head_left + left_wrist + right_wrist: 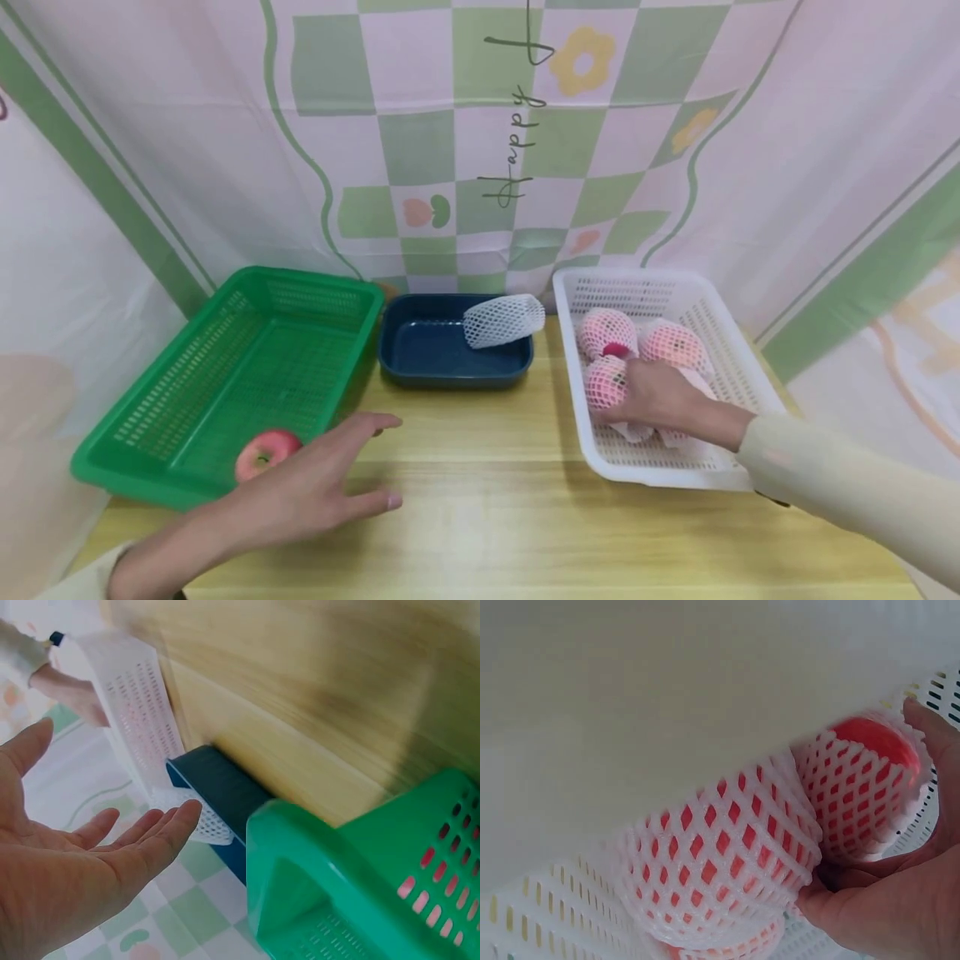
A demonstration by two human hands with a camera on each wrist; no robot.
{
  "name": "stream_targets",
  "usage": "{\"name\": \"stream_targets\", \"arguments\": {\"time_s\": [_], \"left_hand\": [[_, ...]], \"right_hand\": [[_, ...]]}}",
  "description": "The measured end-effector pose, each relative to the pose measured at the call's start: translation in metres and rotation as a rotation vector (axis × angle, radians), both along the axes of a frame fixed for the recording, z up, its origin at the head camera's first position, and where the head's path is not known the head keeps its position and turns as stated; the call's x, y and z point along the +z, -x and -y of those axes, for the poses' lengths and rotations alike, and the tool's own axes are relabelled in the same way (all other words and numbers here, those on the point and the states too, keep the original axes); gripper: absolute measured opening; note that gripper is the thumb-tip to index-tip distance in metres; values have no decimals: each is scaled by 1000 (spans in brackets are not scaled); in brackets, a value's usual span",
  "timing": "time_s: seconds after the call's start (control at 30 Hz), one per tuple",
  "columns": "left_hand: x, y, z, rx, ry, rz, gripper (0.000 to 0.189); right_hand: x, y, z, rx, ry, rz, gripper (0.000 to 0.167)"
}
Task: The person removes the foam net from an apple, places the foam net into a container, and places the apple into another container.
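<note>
Several apples in white foam nets lie in the white basket (592, 458) on the right. My right hand (660, 393) reaches into it and grips the front-left netted apple (606, 385); in the right wrist view, thumb and fingers curve around that apple (855, 799). Another netted apple (720, 855) sits beside it. My left hand (318, 492) hovers by the green basket (352, 350), fingers spread and holding nothing, as the left wrist view shows too. A bare red apple (266, 454) is inside the green basket, partly covered by the left hand and forearm.
Between the baskets stands a dark blue tray (420, 382), with an empty white foam net (504, 321) lying across its right end. All three containers rest on a wooden table (480, 517). A patterned curtain (416, 150) hangs behind them.
</note>
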State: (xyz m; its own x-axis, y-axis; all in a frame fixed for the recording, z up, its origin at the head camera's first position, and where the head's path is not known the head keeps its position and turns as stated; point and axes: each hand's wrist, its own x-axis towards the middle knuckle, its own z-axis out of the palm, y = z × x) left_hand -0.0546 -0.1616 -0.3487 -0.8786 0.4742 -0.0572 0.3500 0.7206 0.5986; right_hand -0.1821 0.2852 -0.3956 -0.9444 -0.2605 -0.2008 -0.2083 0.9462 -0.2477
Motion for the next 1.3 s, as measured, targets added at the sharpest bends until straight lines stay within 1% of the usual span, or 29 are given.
{"name": "stream_targets", "arguments": {"time_s": [0.13, 0.27, 0.37, 0.53, 0.67, 0.73, 0.9, 1.03, 1.23, 1.3], "left_hand": [[-3, -1, -3, -25, -2, 13, 78], [-6, -3, -5, -42, -18, 32, 76], [-8, -4, -7, -61, -22, 28, 75], [-10, -6, -9, -82, -27, 20, 75], [-11, -6, -9, -86, -23, 8, 73], [-11, -6, -9, -87, -18, 2, 73], [-11, -8, -10, -81, -16, 24, 73], [-12, -10, -11, -76, -18, 41, 74], [-19, -13, -11, -106, -25, 12, 72], [-21, -14, -12, -109, -25, 16, 71]], "right_hand": [[-2, 1, 2, 6, 1, -13, 70], [-3, 1, 4, 2, 7, -17, 73], [-3, 1, 5, 7, 6, -27, 75], [-1, 2, 6, 25, -9, -34, 67], [2, 1, 5, 30, 10, -24, 63], [5, 0, 4, 29, 24, -19, 60], [13, -1, 2, 16, 47, -7, 54], [22, -2, 3, 13, 60, -6, 58], [38, -5, 5, 34, 51, -58, 62], [44, -7, 5, 32, 51, -72, 68]]}}
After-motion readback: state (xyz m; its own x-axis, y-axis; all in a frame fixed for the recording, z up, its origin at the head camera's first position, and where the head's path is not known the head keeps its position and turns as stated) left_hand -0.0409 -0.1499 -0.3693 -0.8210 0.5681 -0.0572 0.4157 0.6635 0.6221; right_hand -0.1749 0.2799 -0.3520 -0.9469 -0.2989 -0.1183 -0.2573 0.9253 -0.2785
